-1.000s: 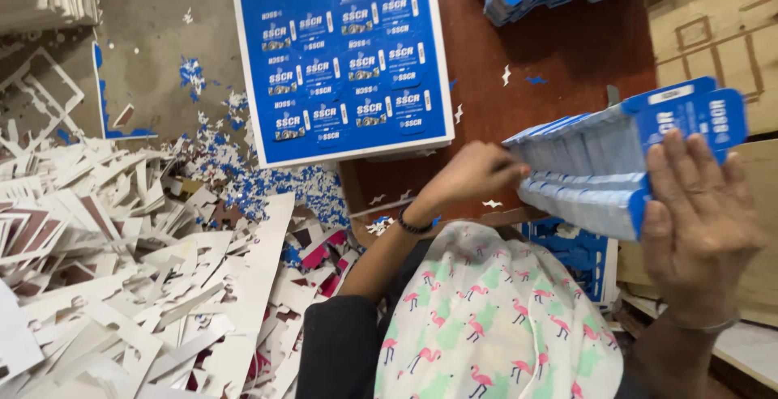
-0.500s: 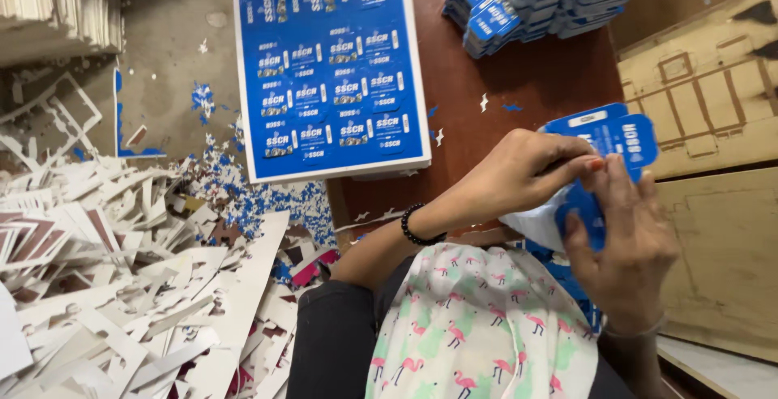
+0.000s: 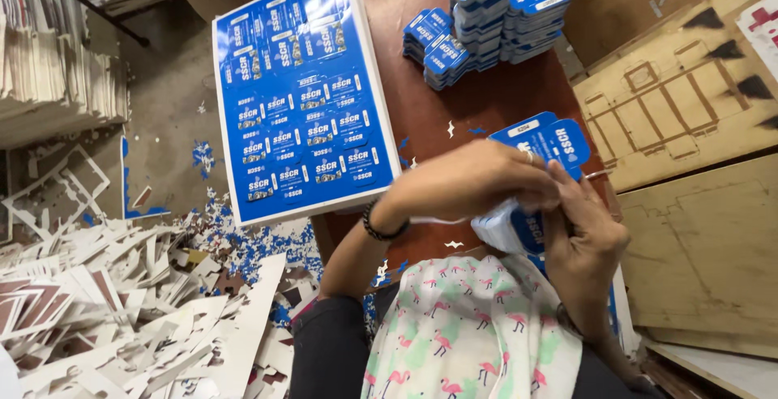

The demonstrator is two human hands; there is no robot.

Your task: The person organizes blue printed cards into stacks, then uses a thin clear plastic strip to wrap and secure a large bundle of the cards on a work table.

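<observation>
Both hands grip one thick stack of blue die-cut cards [image 3: 545,145] held above my lap. My left hand [image 3: 466,180], with a dark bracelet at the wrist, covers the stack's top and left side. My right hand [image 3: 582,229] clasps its right end from below. Only the stack's upper tab and a lower corner show between the fingers. A pile of blue printed sheets [image 3: 301,99] lies on the brown table [image 3: 454,99] to the left of the hands. Stacks of punched-out blue cards [image 3: 494,14] stand at the table's far end.
White and blue cardboard scrap [image 3: 138,310] covers the floor at the left. Bundles of pale sheets [image 3: 57,67] are stacked at the upper left. A plywood die board with cut lines [image 3: 681,99] lies to the right. A flamingo-print cloth [image 3: 470,334] covers my lap.
The card stack was fanned out wide between the hands a second ago. The hands have closed together, squaring it into a compact bundle, and the view has tilted a little toward the table.
</observation>
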